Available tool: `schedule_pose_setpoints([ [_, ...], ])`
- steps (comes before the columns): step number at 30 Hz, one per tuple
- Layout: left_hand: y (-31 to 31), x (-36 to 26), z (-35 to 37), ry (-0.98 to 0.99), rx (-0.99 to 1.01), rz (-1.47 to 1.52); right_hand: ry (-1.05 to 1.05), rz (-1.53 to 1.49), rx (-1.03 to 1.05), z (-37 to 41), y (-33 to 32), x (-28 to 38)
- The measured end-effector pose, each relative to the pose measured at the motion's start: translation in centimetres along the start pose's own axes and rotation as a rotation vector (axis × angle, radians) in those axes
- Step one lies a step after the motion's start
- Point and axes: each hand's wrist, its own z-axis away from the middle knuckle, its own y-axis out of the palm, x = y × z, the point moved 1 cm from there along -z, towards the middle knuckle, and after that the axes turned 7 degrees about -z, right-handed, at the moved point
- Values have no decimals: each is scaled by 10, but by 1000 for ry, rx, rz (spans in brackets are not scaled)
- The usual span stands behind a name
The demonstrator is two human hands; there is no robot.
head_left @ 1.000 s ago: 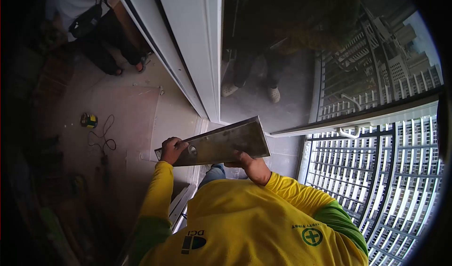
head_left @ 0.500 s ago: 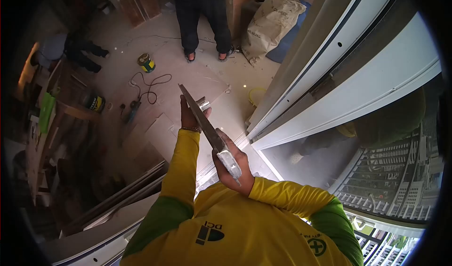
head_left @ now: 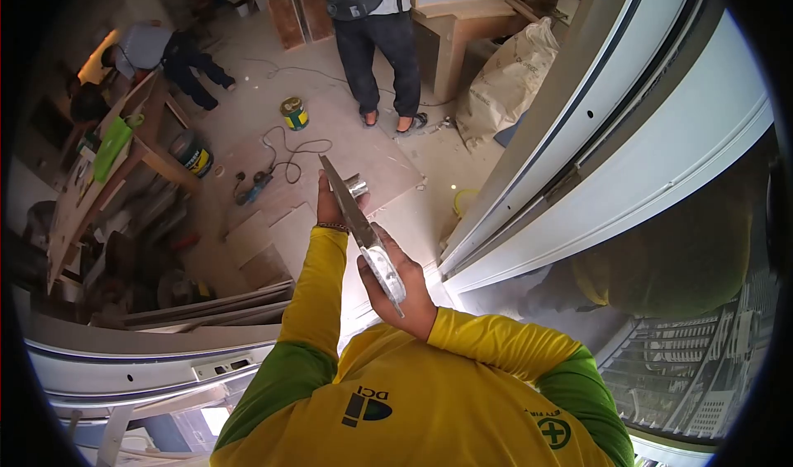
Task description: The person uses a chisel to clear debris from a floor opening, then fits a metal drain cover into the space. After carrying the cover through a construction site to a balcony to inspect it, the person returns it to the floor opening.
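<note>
One flat metal plate (head_left: 361,227), edge-on before the chest: right hand (head_left: 401,289) clasps its near end, left hand (head_left: 325,207) grips the far end, long axis pointing away and slightly left. One white door frame (head_left: 628,128) stands at right. Dusty floor (head_left: 248,87) beyond: two paint tins (head_left: 293,113), one sack (head_left: 504,83), one bench (head_left: 124,149), two other people (head_left: 376,29).

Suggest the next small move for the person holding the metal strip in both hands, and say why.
Probably draw the metal strip closer to the body, both hands on it. The left hand grips its far end, the right hand its near end, and it juts out edge-up over a floor with a standing person and a corded tool below.
</note>
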Motion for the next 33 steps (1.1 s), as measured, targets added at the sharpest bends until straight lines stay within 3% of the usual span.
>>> schedule_pose_setpoints([
  [12,-1,3,37,7,29,67,20,-85,82,29,-37,11],
  [14,5,-13,56,-40,-4,-28,145,-195,163,32,-46,-5],
  [18,7,-31,75,-59,-86,-196,181,-110,119,36,-63,-23],
  [20,13,-35,89,-26,-87,-153,284,-134,89,36,-70,-25],
  [21,10,-34,88,-17,-92,-103,427,-297,53,54,-71,-88],
  [24,-1,-33,83,-15,-92,-21,551,-117,-15,48,-72,-81],
  [25,-5,-33,80,-24,-79,-2,425,-314,-58,47,-65,-92],
  [29,-28,-29,63,-31,-89,8,328,-238,-158,36,-53,-105],
  [33,-56,-17,43,-57,-81,22,417,-294,-208,24,-46,-142],
])
